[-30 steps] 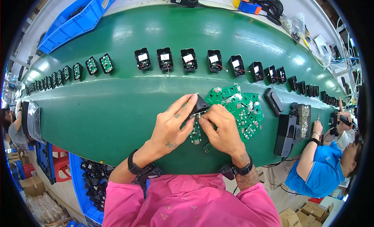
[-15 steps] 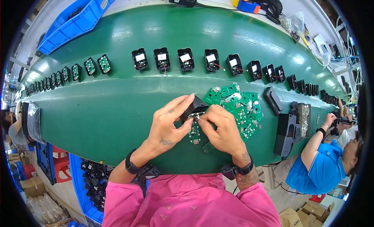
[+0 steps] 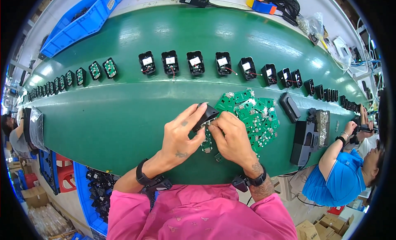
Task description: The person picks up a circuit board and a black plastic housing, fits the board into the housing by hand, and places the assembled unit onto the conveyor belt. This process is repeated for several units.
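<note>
My left hand [image 3: 181, 132] is closed around a small black plastic housing [image 3: 208, 112], tilted above the green table. At the housing's lower edge, the fingers of my right hand [image 3: 232, 135] are pinched together over small parts that they largely hide. Just below the fingertips is a green circuit board [image 3: 207, 146]; whether it hangs from the housing or lies on the table I cannot tell. A smaller board piece [image 3: 218, 157] lies near my right wrist. To the right of my hands spreads a pile of green circuit boards [image 3: 258, 118].
A row of black housings with white labels [image 3: 195, 62] crosses the table beyond my hands. Housings with boards [image 3: 110, 67] continue leftward. At right are a black case [image 3: 290, 107], a dark grey device [image 3: 303, 142] and a person in blue [image 3: 342, 176]. A blue bin [image 3: 78, 23] stands far left.
The housing has tipped, so its open side shows less. My left hand has turned slightly with it, and my right fingers have shifted a little at its edge.
</note>
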Demonstrator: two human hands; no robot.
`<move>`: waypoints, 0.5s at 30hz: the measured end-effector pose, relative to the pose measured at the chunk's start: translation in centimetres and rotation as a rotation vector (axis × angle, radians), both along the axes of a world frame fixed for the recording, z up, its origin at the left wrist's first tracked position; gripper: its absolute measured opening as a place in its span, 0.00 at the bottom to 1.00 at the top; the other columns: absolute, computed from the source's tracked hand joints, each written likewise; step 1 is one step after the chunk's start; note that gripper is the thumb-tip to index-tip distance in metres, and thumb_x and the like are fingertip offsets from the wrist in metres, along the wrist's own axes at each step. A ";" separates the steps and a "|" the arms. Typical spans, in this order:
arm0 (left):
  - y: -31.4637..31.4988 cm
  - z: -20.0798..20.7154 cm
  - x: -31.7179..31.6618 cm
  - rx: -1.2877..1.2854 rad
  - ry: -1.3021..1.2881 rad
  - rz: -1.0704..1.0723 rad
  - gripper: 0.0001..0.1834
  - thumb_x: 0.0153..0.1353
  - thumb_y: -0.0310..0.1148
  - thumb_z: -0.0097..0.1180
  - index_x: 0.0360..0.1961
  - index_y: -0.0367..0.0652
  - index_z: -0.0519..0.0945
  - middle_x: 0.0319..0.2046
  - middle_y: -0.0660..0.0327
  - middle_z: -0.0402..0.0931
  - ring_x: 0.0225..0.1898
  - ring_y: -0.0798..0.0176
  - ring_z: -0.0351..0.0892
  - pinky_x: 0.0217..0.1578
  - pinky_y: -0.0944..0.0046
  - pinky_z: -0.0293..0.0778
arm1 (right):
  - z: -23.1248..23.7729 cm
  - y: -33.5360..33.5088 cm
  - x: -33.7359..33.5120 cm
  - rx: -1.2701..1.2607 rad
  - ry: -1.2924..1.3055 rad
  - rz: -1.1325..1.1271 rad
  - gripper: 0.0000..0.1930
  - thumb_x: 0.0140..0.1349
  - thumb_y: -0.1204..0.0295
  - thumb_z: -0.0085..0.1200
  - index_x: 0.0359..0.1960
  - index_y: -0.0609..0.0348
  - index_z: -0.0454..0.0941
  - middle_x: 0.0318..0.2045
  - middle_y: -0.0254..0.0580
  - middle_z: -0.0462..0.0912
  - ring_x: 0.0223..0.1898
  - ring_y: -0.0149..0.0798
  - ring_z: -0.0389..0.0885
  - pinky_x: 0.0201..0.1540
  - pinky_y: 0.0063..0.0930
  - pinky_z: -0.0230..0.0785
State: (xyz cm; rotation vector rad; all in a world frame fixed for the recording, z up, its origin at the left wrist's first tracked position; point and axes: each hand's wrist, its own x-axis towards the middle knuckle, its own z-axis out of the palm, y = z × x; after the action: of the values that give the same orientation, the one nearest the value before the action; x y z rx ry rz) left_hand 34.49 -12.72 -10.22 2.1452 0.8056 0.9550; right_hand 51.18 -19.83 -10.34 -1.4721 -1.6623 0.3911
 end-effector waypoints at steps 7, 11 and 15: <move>0.3 1.2 0.8 -0.441 -0.225 -0.043 0.33 0.56 0.19 0.62 0.65 0.40 0.71 0.59 0.50 0.72 0.48 0.59 0.83 0.42 0.64 0.84 | 0.9 -0.2 -0.3 0.068 0.012 -0.209 0.05 0.60 0.78 0.59 0.31 0.66 0.76 0.24 0.40 0.74 0.24 0.37 0.74 0.27 0.32 0.65; 0.9 1.0 0.4 -0.530 -0.314 -0.152 0.30 0.60 0.17 0.59 0.65 0.41 0.71 0.57 0.54 0.71 0.45 0.65 0.83 0.42 0.67 0.83 | 1.4 -0.2 -0.2 -0.126 0.356 -0.247 0.06 0.65 0.76 0.58 0.36 0.66 0.75 0.25 0.33 0.78 0.23 0.23 0.74 0.25 0.21 0.67; 0.7 2.2 0.4 -0.624 -0.254 -0.243 0.32 0.55 0.14 0.61 0.63 0.40 0.73 0.57 0.56 0.69 0.45 0.63 0.83 0.43 0.68 0.85 | 1.0 -0.8 0.6 -0.210 0.869 -0.093 0.05 0.66 0.78 0.57 0.36 0.67 0.75 0.27 0.36 0.80 0.22 0.24 0.77 0.23 0.18 0.70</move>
State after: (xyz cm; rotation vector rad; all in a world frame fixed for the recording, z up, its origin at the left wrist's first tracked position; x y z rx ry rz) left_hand 34.90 -12.00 -8.06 1.5047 0.5979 0.7091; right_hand 51.79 -20.63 -9.35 -1.2420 -0.8698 1.0084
